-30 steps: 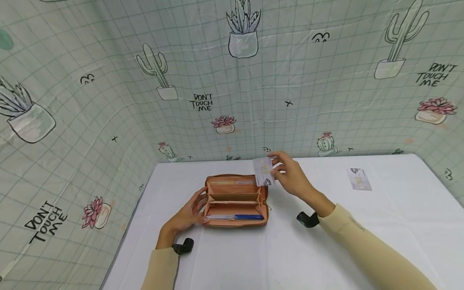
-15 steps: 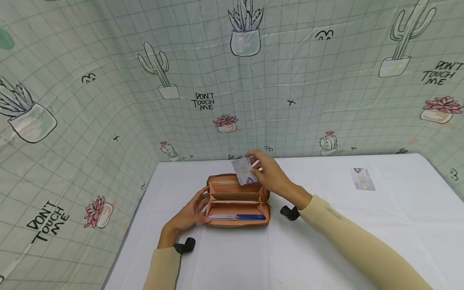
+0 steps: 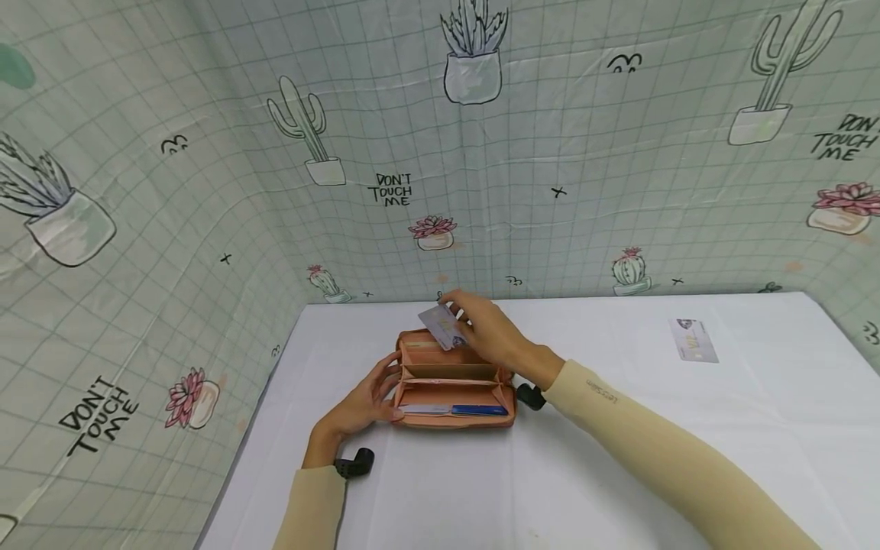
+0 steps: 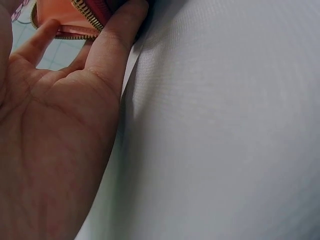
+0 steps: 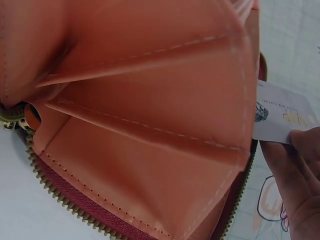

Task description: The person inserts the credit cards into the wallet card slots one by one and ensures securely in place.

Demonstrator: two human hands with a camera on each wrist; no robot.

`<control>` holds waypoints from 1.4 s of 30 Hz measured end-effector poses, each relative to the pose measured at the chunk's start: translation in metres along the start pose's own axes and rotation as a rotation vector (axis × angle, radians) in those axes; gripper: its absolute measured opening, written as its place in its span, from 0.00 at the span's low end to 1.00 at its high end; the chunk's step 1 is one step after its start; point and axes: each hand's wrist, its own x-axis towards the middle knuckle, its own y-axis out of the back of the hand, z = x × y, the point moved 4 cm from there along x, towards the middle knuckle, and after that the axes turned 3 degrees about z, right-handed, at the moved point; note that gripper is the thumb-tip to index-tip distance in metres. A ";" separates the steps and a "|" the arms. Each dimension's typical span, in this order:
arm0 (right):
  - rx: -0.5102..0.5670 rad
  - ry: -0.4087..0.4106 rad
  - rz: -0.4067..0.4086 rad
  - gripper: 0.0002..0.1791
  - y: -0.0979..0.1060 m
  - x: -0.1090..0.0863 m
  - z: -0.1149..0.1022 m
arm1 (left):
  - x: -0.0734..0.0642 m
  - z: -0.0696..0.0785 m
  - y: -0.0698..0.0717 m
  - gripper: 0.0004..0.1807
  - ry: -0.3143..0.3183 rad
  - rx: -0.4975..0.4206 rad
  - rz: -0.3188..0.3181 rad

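Note:
A pinkish-orange zip wallet (image 3: 450, 372) lies spread on the white table, its compartments facing up. My left hand (image 3: 360, 401) grips its left end, thumb at the front corner and fingers along the side; the left wrist view shows them at the brass zipper (image 4: 87, 15). Between thumb and fingers, my right hand (image 3: 495, 328) pinches a silvery VIP card (image 3: 440, 325), tilted over the wallet's back compartment. In the right wrist view that card (image 5: 282, 107) has its lower edge at the back of the wallet's fan-folded side. A pale card (image 3: 424, 409) and a blue card (image 3: 479, 410) sit in the front pocket.
Another silvery VIP card (image 3: 694, 341) lies flat on the table's right side. Behind the table (image 3: 619, 428) hangs a cactus-patterned cloth (image 3: 550, 153), which also covers the left side. Black wrist cameras (image 3: 356, 463) sit on both wrists.
My right hand has carried the card left, from the wallet's back right corner to over its back compartment, tilting it more. My left hand has kept its grip on the wallet.

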 end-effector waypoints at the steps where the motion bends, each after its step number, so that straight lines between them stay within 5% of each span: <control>1: -0.010 0.005 0.003 0.24 -0.001 0.001 0.000 | 0.000 0.000 -0.001 0.63 0.004 0.001 0.000; 8: -0.056 0.037 -0.017 0.24 -0.006 0.005 0.002 | 0.001 0.000 -0.001 0.64 0.006 -0.002 -0.001; 24: -0.161 0.081 -0.224 0.24 -0.015 0.018 -0.007 | 0.001 -0.002 0.001 0.63 0.020 0.028 0.010; 42: -0.248 0.114 -0.308 0.23 -0.028 0.028 -0.007 | 0.002 -0.006 0.001 0.63 0.016 0.018 0.006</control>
